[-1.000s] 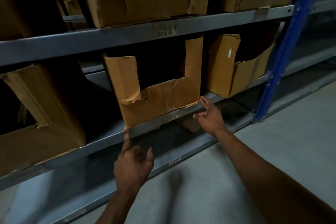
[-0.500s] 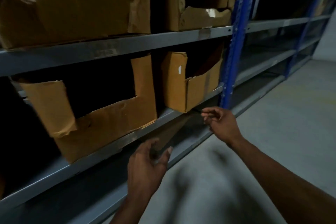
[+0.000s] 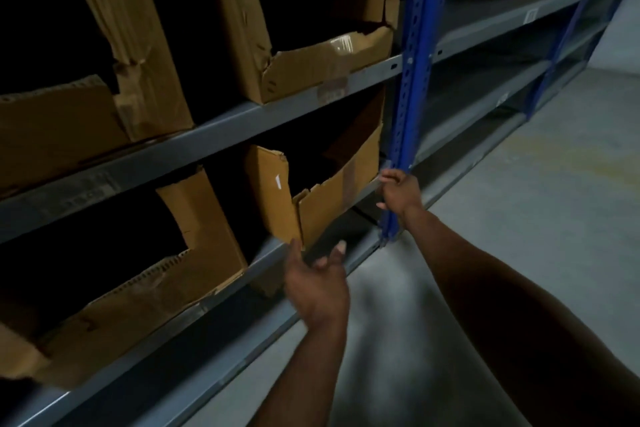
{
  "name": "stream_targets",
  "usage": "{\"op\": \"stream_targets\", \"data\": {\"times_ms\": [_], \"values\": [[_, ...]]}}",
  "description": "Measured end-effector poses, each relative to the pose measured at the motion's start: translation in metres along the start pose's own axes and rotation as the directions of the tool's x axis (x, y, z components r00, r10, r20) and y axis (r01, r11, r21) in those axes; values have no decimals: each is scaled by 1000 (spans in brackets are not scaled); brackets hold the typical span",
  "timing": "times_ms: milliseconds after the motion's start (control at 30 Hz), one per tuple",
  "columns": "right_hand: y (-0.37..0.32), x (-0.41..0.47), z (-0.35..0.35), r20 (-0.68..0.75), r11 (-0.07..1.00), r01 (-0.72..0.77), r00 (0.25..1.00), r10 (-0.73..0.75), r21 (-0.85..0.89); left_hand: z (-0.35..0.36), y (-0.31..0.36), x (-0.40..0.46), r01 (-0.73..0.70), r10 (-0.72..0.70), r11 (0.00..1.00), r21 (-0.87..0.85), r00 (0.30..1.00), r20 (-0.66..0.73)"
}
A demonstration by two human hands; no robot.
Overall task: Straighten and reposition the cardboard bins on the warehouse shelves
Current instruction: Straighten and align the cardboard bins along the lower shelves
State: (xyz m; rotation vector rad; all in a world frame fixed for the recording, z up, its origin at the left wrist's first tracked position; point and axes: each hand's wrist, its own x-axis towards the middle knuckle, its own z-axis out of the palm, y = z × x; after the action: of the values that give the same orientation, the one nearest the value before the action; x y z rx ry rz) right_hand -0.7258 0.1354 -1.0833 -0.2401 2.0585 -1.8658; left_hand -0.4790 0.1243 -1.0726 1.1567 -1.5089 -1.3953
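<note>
A torn cardboard bin [image 3: 322,194] stands crooked on the middle shelf, its near corner sticking out over the shelf edge. My left hand [image 3: 317,279] is just below that corner, fingers spread and relaxed, thumb tip close to the cardboard. My right hand [image 3: 398,189] is at the bin's right end, beside the blue upright, fingers loosely bent and holding nothing I can make out. A wider bin [image 3: 166,274] sits to the left on the same shelf.
The grey shelf beam [image 3: 221,302] runs diagonally across the view. A blue upright post [image 3: 412,80] stands right of the bin. Two more worn bins [image 3: 304,55] sit on the shelf above. Bare concrete floor [image 3: 519,218] lies to the right.
The view has swung right along the shelves. Both hands have moved from the wide bin to the smaller bin by the blue post, the right hand rising to its right end.
</note>
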Motion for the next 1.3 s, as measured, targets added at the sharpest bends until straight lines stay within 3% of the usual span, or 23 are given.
{"op": "stream_targets", "data": {"times_ms": [167, 267, 433, 567, 733, 867, 933, 1033, 1300], "values": [[-20, 44, 0, 73, 985, 140, 989, -133, -103, 39, -5, 28, -147, 139, 987, -71, 985, -99], [-11, 74, 5, 124, 983, 131, 985, -116, -126, 48, -30, 52, -81, 72, 995, -49, 984, -164], [-4, 90, 23, 152, 996, 61, 987, -51, -58, 48, -35, 69, -42, 8, 957, -287, 993, -118], [0, 91, 30, 130, 991, 97, 988, -85, -90, 43, -43, 84, -37, -1, 969, -244, 988, -156], [3, 77, 18, 87, 986, 164, 983, -161, -25, 27, -55, 96, -123, 97, 975, -183, 985, -146], [17, 80, 7, 203, 991, 97, 972, -115, 97, 22, -72, 73, -156, 150, 986, -65, 985, -86], [22, 89, 7, 254, 991, 58, 963, -87, 120, 26, -74, 77, -145, 136, 987, -67, 983, -122], [26, 88, 17, 263, 996, 38, 963, -59, 83, 30, -75, 96, -139, 132, 990, -21, 971, -199], [31, 81, 28, 239, 988, 134, 965, -112, -77, 27, -89, 114, -202, 219, 974, 102, 951, -217]]}}
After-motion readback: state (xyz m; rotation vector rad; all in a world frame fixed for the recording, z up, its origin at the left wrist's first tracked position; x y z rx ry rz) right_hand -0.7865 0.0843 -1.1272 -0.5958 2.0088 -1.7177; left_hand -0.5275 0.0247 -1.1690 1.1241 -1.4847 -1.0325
